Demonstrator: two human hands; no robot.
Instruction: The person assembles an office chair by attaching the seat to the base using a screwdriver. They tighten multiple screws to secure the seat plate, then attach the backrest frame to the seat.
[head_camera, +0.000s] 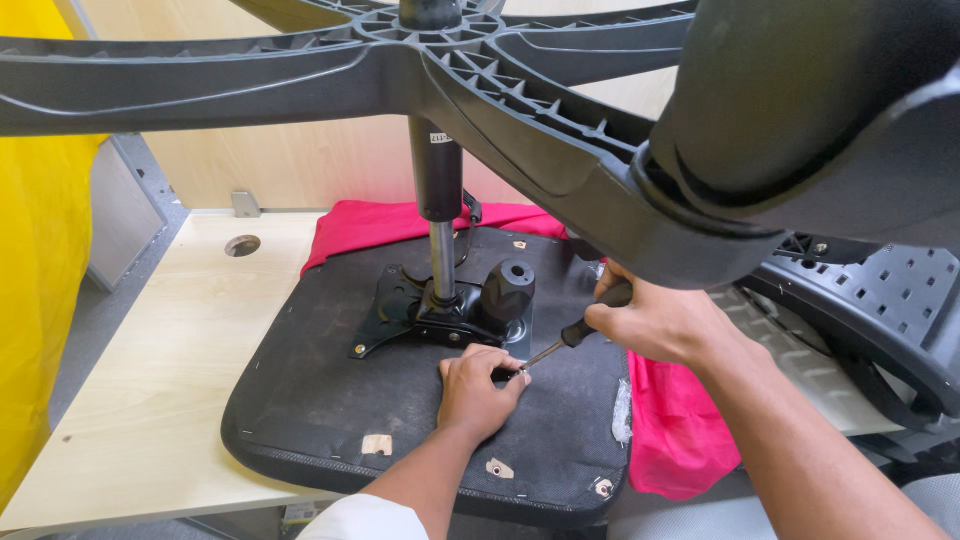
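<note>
Fingers of right hand (655, 322) wrap screwdriver (575, 335); left hand (478, 392) (fingers curled) steadies tip.

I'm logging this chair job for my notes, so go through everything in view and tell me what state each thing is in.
Office chair seat: upside down on the table, underside up.
Metal plate: flat on the seat underside.
Gas column: upright.
Star base: overhead on the column.
Screwdriver: angled, tip down at the plate's corner.
Right hand: shut on the screwdriver handle.
Left hand: fingers steadying the tip.
Red cloth: under the seat.
</note>
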